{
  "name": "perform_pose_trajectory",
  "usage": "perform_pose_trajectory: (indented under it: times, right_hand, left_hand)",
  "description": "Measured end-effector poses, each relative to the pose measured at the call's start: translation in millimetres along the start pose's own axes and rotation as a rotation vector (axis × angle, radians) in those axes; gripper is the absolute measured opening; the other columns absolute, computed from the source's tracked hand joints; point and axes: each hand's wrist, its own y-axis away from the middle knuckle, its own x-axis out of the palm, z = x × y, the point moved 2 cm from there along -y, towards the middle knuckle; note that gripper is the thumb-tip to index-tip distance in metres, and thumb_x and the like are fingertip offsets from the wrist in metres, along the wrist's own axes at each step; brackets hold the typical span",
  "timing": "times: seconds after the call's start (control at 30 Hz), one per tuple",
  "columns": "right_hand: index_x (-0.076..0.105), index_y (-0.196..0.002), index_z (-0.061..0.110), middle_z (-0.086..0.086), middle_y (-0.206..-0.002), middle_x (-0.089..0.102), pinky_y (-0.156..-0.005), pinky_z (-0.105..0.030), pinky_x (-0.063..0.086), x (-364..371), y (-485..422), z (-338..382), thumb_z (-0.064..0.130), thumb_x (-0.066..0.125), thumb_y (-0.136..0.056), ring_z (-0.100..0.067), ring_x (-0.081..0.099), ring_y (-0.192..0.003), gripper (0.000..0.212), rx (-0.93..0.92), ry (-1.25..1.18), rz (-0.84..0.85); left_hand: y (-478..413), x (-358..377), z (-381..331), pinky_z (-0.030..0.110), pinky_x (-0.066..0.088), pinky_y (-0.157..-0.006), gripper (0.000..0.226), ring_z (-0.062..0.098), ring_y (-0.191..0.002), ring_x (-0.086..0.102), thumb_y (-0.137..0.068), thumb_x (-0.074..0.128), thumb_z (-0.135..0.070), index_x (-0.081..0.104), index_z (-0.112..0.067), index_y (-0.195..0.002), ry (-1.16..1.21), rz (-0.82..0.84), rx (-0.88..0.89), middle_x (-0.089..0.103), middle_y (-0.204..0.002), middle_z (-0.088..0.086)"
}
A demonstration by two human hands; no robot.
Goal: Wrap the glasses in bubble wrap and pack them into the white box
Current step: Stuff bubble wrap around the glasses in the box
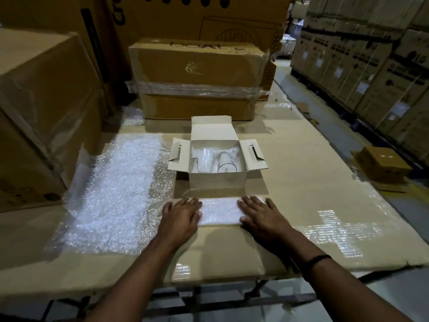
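Work surface is flattened cardboard (301,159) taped over a table; near edge runs across the bottom of the view, right edge slants along the aisle. Open cardboard to the right of the white box (217,180) and in front of the hands. Left side taken by a big sheet of bubble wrap (116,194), lying flat, its right edge just beside the box. Tall cartons (34,112) wall off the left; a taped brown carton (197,77) sits close behind the box. Small brown box (383,166) at the right edge, well apart.

White box sits centre, lid flap up at the back, both side flaps folded out. Inside: two clear glasses (226,162), side by side, with some wrap around or behind them; can't tell how fully wrapped.

Between box and hands: a small folded pad of bubble wrap (219,211), flat on the cardboard, just in front of the box.

Left hand (180,217) palm down, fingers spread, pressing the pad's left end. Right hand (260,214) same on the right end. Neither is gripping anything, both flat and open. Black band (319,260) on the right wrist.
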Motion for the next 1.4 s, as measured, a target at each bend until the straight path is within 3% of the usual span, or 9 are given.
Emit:
perform_pose_trajectory:
  times: [0.2, 0.33, 0.43, 0.6, 0.7, 0.87, 1.0, 1.13, 1.4]
  right_hand:
    - [0.001, -0.154, 0.035, 0.009, -0.163, -0.001, -0.118, -0.044, -0.003, -4, 0, 0, 0.084, -0.017, -0.066, -0.011, -0.005, -0.15, 0.103, 0.021, -0.008, 0.063]
    - [0.02, -0.154, 0.028, 0.005, -0.163, 0.011, -0.118, -0.044, 0.006, -24, -4, 2, 0.082, -0.015, -0.072, -0.018, 0.01, -0.149, 0.104, -0.02, -0.029, -0.015]
    - [0.046, -0.144, 0.02, -0.005, -0.154, 0.037, -0.112, -0.041, 0.026, -26, -2, 4, 0.068, 0.013, -0.09, -0.028, 0.035, -0.139, 0.079, -0.098, -0.063, -0.04]
    - [0.054, -0.137, 0.018, -0.002, -0.149, 0.045, -0.111, -0.021, 0.027, -30, 1, -3, 0.024, 0.054, -0.096, -0.018, 0.042, -0.137, 0.042, -0.027, -0.221, -0.009]
    - [0.048, -0.141, 0.018, 0.0, -0.15, 0.043, -0.11, -0.017, 0.025, -37, -2, -5, 0.024, 0.053, -0.097, -0.015, 0.04, -0.137, 0.045, 0.079, -0.289, 0.012]
    - [0.04, -0.146, 0.024, 0.001, -0.151, 0.036, -0.107, -0.037, 0.037, -39, -11, -1, 0.042, 0.069, -0.082, -0.022, 0.04, -0.134, 0.073, 0.078, -0.085, 0.122]
    - [0.051, -0.137, 0.024, 0.001, -0.135, 0.049, -0.096, -0.036, 0.043, -43, -24, 0, 0.044, 0.069, -0.082, -0.023, 0.05, -0.121, 0.061, 0.007, -0.002, 0.106]
    - [0.064, -0.112, 0.018, -0.004, -0.112, 0.064, -0.08, -0.034, 0.047, -51, -36, -3, 0.029, 0.065, -0.085, -0.027, 0.061, -0.102, 0.029, -0.098, -0.089, 0.054]
    - [0.064, -0.116, 0.017, -0.002, -0.109, 0.07, -0.073, -0.03, 0.045, -129, -80, -24, 0.014, 0.07, -0.085, -0.023, 0.063, -0.093, 0.031, -0.137, -0.242, -0.39]
  left_hand:
    - [2, -8, 1, 0.04, 0.012, -0.114, 0.072, 0.012, -0.144, 0.028, -0.087, 0.014, -0.056, 0.048, -0.024, -0.142, -0.011, 0.024, 0.043, 0.042, -0.151, -0.005]
    - [1, -14, 5, 0.043, 0.009, -0.117, 0.075, 0.01, -0.148, 0.018, -0.086, 0.021, -0.064, 0.04, -0.025, -0.147, 0.021, 0.123, 0.021, 0.032, -0.157, -0.006]
    - [0, -18, 8, 0.039, 0.012, -0.116, 0.079, 0.011, -0.146, 0.024, -0.083, 0.023, -0.067, 0.045, -0.023, -0.145, 0.052, 0.072, 0.103, 0.04, -0.153, -0.005]
    - [-3, -17, 9, 0.034, 0.019, -0.11, 0.065, 0.009, -0.14, 0.034, -0.086, 0.048, -0.062, 0.049, -0.03, -0.142, 0.007, 0.156, 0.136, 0.045, -0.15, -0.011]
    - [-6, -21, 7, 0.036, 0.019, -0.111, 0.068, 0.011, -0.141, 0.032, -0.086, 0.058, -0.059, 0.043, -0.028, -0.145, 0.01, 0.166, 0.129, 0.04, -0.152, -0.009]
    - [-17, -18, 14, 0.04, 0.023, -0.108, 0.077, 0.014, -0.136, 0.033, -0.079, 0.056, -0.072, 0.048, -0.027, -0.141, -0.027, 0.236, 0.149, 0.039, -0.147, -0.01]
    - [-28, -15, 15, 0.037, 0.029, -0.099, 0.047, 0.015, -0.125, 0.044, -0.082, 0.065, -0.056, 0.064, -0.03, -0.122, 0.009, 0.123, 0.15, 0.056, -0.127, -0.008]
    - [-35, -23, 13, 0.035, 0.044, -0.076, 0.022, 0.026, -0.09, 0.065, -0.076, 0.061, -0.026, 0.073, -0.021, -0.093, 0.143, -0.033, 0.197, 0.07, -0.094, 0.001]
    - [-80, -67, 9, 0.032, 0.049, -0.076, 0.04, 0.022, -0.087, 0.061, -0.078, 0.056, -0.002, 0.066, -0.011, -0.116, 0.233, -0.419, 0.225, 0.07, -0.104, 0.007]
